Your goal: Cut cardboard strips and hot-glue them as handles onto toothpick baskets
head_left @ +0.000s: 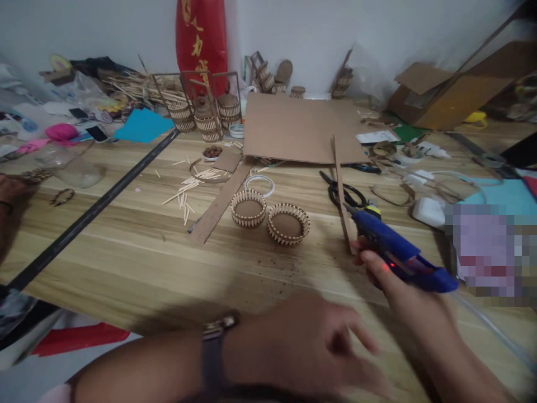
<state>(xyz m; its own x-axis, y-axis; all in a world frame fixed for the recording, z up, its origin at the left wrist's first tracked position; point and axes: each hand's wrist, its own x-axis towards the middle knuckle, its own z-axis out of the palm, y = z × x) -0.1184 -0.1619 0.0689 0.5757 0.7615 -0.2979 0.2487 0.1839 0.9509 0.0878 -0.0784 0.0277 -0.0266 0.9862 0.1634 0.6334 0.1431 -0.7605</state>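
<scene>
Pinching the brown strip [340,187] by its near end, perhaps so its length lay free, the right hand [406,305] was just beside the blue glue gun [394,240]; whether it gripped that could not be told. The strip slanted past the black scissors [326,179]. The left hand [289,338], blurred, hung with thumb and finger parted, seemingly empty. Nearby, 2 round baskets [289,239] stood side by side, apparently within reach, pale sticks [249,221] ribbing their walls around flat brown bases [287,225].
</scene>
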